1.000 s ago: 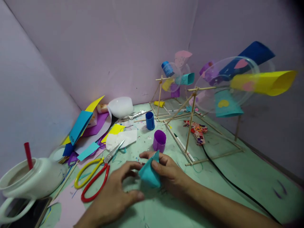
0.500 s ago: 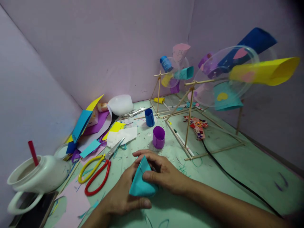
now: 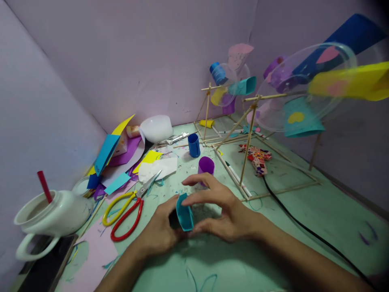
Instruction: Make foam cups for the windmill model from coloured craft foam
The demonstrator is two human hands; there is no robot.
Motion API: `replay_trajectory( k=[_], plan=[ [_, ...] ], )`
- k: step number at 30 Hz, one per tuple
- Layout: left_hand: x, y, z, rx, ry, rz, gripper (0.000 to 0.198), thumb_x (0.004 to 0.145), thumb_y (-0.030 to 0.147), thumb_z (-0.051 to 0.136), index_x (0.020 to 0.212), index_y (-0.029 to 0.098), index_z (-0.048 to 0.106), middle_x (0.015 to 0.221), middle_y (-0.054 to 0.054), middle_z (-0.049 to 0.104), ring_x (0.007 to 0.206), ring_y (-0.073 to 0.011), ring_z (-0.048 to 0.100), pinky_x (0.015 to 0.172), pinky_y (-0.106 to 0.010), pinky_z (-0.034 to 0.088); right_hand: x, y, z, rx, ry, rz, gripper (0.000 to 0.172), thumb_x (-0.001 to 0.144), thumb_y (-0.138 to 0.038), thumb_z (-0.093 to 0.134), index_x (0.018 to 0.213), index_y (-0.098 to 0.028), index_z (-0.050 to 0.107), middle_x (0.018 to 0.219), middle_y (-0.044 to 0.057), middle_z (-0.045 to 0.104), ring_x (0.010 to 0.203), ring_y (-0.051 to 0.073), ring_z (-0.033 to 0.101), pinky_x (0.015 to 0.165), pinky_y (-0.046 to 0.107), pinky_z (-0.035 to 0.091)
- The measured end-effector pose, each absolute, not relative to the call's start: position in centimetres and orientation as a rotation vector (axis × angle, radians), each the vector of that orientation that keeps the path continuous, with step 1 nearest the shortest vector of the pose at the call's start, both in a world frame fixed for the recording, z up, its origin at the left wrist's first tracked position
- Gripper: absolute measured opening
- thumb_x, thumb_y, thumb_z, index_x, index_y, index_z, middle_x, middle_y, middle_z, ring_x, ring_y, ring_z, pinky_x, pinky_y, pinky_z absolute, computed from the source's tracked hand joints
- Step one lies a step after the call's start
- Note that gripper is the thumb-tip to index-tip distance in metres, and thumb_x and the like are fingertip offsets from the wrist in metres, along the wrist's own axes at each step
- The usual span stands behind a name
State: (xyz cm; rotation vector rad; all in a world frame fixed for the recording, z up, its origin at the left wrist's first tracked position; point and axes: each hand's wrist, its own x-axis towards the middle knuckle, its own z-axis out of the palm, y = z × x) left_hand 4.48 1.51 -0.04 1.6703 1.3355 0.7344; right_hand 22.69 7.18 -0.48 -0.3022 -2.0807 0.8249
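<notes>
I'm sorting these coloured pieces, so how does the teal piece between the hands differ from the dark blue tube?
The teal piece has an angular outline; the dark blue tube is rounded. The teal piece is tilted in the left hand's grip, while the dark blue tube stands upright on the table, untouched. Both look hollow.

1. Your left hand (image 3: 162, 229) curls round the teal paper tube (image 3: 184, 217) from its left.
2. Your right hand (image 3: 232, 209) arches right of the tube, fingers (image 3: 202, 197) spread, thumb (image 3: 210, 225) low.
3. Your left forearm (image 3: 123, 265) and right forearm (image 3: 298, 253): bare, angled toward the tube.
</notes>
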Motion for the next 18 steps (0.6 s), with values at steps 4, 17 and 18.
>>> replay_trajectory(
  k=[4, 17, 18],
  plan=[
    [4.7, 1.5, -0.5, 1.754, 1.330, 0.777, 0.021, 0.069, 0.027, 0.066, 0.085, 0.017, 0.056, 0.090, -0.003, 0.063, 0.082, -0.0185, 0.056, 0.074, -0.030, 0.046, 22.9, 7.5, -0.4, -0.297, -2.327, 0.523, 0.034, 0.073, -0.043, 0.070, 0.096, -0.019, 0.066, 0.120, 0.014, 0.054, 0.106, 0.027, 0.051, 0.092, 0.045, 0.040],
    [4.2, 1.4, -0.9, 1.943, 1.333, 0.617, 0.016, 0.074, 0.022, 0.060, 0.089, 0.019, 0.060, 0.095, -0.005, 0.060, 0.088, -0.0202, 0.054, 0.077, -0.033, 0.044, 23.5, 7.5, -0.1, -0.318, -2.673, 0.380, 0.026, 0.076, -0.035, 0.069, 0.095, -0.018, 0.067, 0.119, 0.014, 0.060, 0.098, 0.027, 0.060, 0.080, 0.042, 0.047],
    [4.2, 1.4, -0.9, 1.962, 1.330, 0.610, 0.016, 0.074, 0.021, 0.059, 0.090, 0.019, 0.060, 0.096, -0.005, 0.060, 0.089, -0.0208, 0.054, 0.079, -0.034, 0.044, 23.4, 7.5, -0.1, -0.334, -2.695, 0.355, 0.022, 0.074, -0.030, 0.070, 0.092, -0.017, 0.068, 0.117, 0.014, 0.062, 0.096, 0.028, 0.060, 0.079, 0.043, 0.048]
  ],
)
